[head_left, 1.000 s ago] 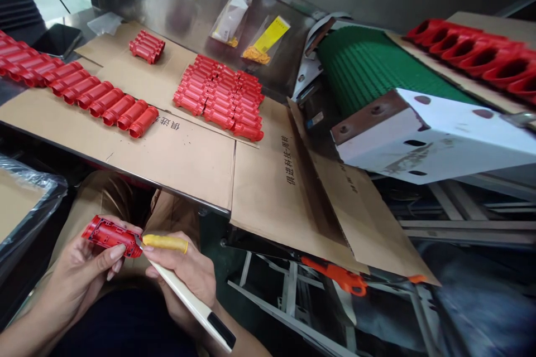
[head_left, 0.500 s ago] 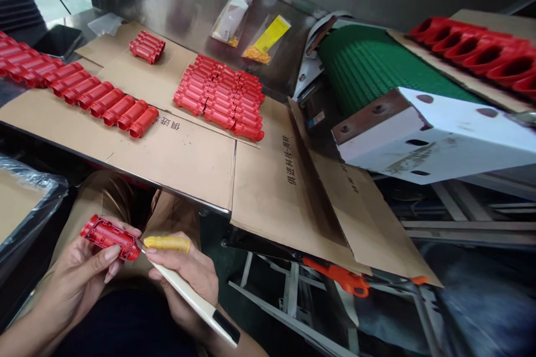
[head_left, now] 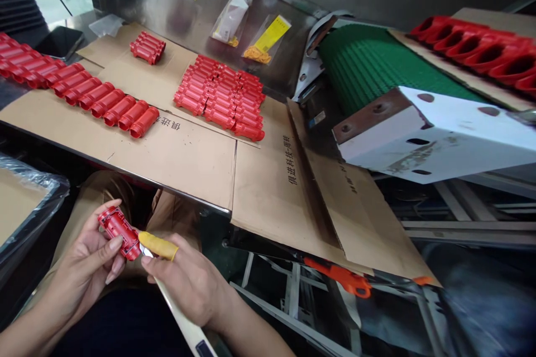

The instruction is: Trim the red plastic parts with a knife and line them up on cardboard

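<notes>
A red plastic tube-shaped part [head_left: 120,230] with dark outlined recesses is gripped by my left hand [head_left: 90,254], its thumb across the near side. My right hand [head_left: 188,276], wearing a yellow finger cot [head_left: 157,245] on the index finger, is closed around a knife [head_left: 178,309] with a long cream handle and a dark patch near its end. The blade tip meets the right end of the red part; the exact contact is hidden by the finger. Both hands are above my lap, in front of the table edge.
Rows of similar red parts [head_left: 220,97] lie on cardboard [head_left: 188,162] over the table, with a line of red tubes [head_left: 100,97] at left. A green conveyor belt [head_left: 377,67] stands right. Plastic bags [head_left: 268,39] hang behind. A lined box [head_left: 20,195] sits left.
The red part has tilted, its right end lower, and shifted slightly right. My right hand has turned, swinging the knife handle steeper and its end down and left.
</notes>
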Motion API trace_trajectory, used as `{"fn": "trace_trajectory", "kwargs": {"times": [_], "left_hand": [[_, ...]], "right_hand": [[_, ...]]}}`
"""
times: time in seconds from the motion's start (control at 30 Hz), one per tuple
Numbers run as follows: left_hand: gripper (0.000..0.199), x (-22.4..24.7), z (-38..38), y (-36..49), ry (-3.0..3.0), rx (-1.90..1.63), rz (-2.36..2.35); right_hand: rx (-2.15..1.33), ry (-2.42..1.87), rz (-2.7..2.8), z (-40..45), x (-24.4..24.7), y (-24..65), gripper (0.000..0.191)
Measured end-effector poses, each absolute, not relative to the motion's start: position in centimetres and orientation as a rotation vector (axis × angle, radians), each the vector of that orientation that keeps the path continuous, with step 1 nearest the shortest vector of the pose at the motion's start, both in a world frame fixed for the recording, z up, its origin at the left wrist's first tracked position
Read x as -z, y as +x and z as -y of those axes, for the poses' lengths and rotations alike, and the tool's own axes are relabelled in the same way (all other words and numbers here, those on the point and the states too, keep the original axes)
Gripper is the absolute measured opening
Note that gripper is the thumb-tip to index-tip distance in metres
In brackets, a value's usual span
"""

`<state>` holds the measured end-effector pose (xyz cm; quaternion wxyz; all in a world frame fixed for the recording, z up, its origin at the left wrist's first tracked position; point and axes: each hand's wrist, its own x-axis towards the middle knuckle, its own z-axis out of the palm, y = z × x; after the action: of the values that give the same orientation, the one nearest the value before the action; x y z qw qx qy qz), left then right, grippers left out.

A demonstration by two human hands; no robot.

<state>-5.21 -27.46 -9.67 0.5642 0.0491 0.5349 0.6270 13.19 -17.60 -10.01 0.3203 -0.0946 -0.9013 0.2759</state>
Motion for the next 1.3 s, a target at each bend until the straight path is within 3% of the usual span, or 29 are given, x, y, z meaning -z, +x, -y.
{"fn": "trace_trajectory", "kwargs": {"times": [0.1, 0.2, 0.3, 0.43, 0.5, 0.6, 0.67, 0.8, 0.9, 1.13, 1.3], "left_hand": [[0.068, 9.8, 27.3, -5.5, 0.119, -1.412, -1.222], [0.067, 10.2, 27.4, -5.6, 0.167, -1.401, -1.212], [0.069, 10.7, 27.7, -5.4, 0.301, -1.418, -1.248], [0.071, 11.2, 28.1, -5.2, 0.411, -1.431, -1.372], [0.070, 11.3, 28.1, -5.2, 0.401, -1.447, -1.392], [0.072, 11.2, 27.9, -5.5, 0.336, -1.457, -1.345], [0.072, 11.2, 27.7, -5.8, 0.294, -1.467, -1.296], [0.066, 11.1, 27.4, -6.1, 0.247, -1.514, -1.209], [0.066, 11.1, 27.4, -6.1, 0.235, -1.505, -1.176], [0.069, 11.3, 27.6, -6.3, 0.223, -1.443, -1.173], [0.065, 11.4, 27.6, -6.3, 0.223, -1.414, -1.161]], "right_hand": [[-0.630, -0.201, 2.454, 17.3, 9.9, 13.5, 0.023], [-0.800, -0.245, 2.290, 17.4, 10.5, 13.5, 0.017], [-1.341, -0.470, 1.923, 17.8, 11.5, 13.0, 0.012], [-2.018, -0.596, 1.231, 19.0, 12.4, 11.6, 0.031], [-2.263, -0.486, 1.007, 19.5, 12.4, 11.5, 0.039], [-2.549, -0.034, 1.183, 19.6, 11.6, 12.3, 0.049], [-2.395, 0.071, 1.463, 19.2, 10.8, 13.1, 0.048], [-1.483, -0.347, 1.880, 18.5, 10.4, 13.9, 0.017], [-1.104, -0.288, 2.024, 18.4, 11.2, 13.5, 0.028], [-0.995, -0.154, 2.178, 18.2, 11.0, 13.2, 0.047], [-0.977, -0.178, 2.278, 17.6, 10.3, 13.2, 0.022]]}}
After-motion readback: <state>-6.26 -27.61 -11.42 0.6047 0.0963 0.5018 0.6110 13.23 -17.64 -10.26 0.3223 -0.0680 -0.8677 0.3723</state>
